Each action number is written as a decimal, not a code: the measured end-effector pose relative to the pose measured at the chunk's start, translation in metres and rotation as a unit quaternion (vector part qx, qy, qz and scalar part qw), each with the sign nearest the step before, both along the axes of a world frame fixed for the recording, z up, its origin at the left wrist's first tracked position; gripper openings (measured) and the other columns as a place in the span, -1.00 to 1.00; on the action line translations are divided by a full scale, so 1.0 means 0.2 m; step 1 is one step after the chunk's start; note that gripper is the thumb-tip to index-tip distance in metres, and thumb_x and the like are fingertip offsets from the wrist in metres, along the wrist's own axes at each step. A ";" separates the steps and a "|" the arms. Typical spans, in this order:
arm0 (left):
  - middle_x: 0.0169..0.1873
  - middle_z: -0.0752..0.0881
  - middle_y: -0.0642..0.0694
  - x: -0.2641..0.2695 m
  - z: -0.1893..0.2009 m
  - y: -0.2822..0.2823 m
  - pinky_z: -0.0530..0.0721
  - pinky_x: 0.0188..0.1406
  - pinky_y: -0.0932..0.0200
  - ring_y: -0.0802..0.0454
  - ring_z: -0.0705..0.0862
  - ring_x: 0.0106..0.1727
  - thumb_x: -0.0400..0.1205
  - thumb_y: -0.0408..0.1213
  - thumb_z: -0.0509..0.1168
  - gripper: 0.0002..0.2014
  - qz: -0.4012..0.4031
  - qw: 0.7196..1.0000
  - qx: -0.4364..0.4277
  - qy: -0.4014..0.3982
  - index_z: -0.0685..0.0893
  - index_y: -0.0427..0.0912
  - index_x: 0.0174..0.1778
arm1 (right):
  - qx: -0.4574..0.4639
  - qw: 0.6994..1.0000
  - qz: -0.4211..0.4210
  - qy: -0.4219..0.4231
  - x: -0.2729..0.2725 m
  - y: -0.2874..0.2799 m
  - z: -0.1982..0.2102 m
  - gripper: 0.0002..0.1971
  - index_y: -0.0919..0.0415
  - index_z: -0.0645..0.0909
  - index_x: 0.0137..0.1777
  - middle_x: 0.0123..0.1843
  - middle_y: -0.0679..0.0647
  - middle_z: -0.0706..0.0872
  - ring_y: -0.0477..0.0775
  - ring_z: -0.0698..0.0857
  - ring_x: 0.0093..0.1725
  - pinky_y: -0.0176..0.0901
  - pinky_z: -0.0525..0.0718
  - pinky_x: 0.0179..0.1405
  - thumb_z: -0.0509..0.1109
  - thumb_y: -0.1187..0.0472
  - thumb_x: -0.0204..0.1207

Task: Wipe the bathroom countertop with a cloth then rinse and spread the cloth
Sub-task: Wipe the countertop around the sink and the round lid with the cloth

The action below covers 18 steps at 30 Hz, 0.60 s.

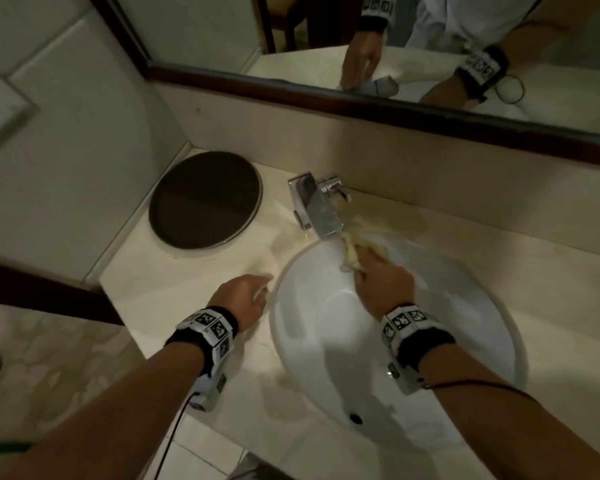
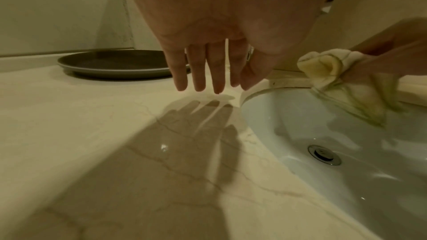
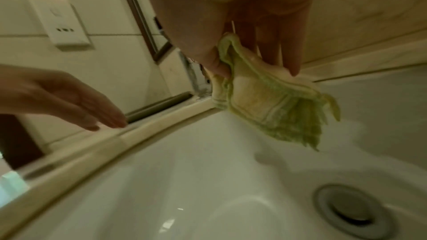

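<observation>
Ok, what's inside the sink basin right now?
Inside the sink: the right hand holding the bunched cloth below the faucet, and the drain. Running water cannot be made out.

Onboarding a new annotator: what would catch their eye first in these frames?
The right hand pinching a bunched yellow cloth over the white sink, just below the chrome faucet. Then the left hand, fingers straight, hovering over the marble countertop beside the basin. A dark round plate sits in the back left corner.
</observation>
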<state>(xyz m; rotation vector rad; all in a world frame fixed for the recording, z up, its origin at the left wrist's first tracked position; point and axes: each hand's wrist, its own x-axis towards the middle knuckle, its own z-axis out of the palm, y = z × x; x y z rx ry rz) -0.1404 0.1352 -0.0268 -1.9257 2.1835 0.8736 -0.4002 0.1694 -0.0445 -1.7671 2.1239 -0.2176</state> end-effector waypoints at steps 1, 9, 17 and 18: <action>0.41 0.60 0.06 0.01 0.01 0.00 0.42 0.42 0.24 0.03 0.56 0.41 0.66 -0.22 0.25 -0.59 -0.002 1.000 0.005 0.001 0.55 0.09 0.46 | 0.001 1.000 0.003 -0.013 0.06 0.00 0.02 -0.48 -0.13 0.31 0.57 0.24 0.11 0.71 0.29 0.74 0.01 0.01 0.65 -0.04 0.21 0.07 0.59; 0.43 0.57 0.08 0.20 0.02 -0.08 0.38 0.40 0.30 0.06 0.57 0.38 0.69 -0.08 0.21 -0.63 -0.053 0.998 0.020 -0.006 0.57 0.09 0.43 | -0.052 0.995 -0.026 -0.084 0.52 -0.15 0.15 -0.52 -0.07 0.39 0.54 0.21 0.15 0.72 0.32 0.71 0.04 0.05 0.64 0.00 0.21 0.07 0.60; 0.43 0.56 -0.04 0.50 0.04 -0.22 0.39 0.42 0.09 -0.06 0.50 0.43 0.71 -0.08 0.14 -0.62 -0.123 0.992 0.012 -0.028 0.52 0.08 0.46 | 0.103 0.990 0.088 0.045 1.06 -0.23 -0.09 -0.27 0.08 -0.03 0.70 0.73 0.28 -0.03 0.33 -0.08 0.70 0.37 -0.11 0.59 0.09 -0.19 0.63; 0.44 0.54 -0.03 0.54 0.03 -0.23 0.36 0.44 0.09 -0.05 0.48 0.45 0.71 -0.08 0.13 -0.62 -0.128 0.991 0.019 -0.023 0.51 0.07 0.47 | 0.108 0.989 0.081 0.054 1.10 -0.23 -0.11 -0.25 0.12 -0.06 0.71 0.73 0.29 -0.08 0.33 -0.14 0.70 0.38 -0.17 0.59 0.05 -0.21 0.64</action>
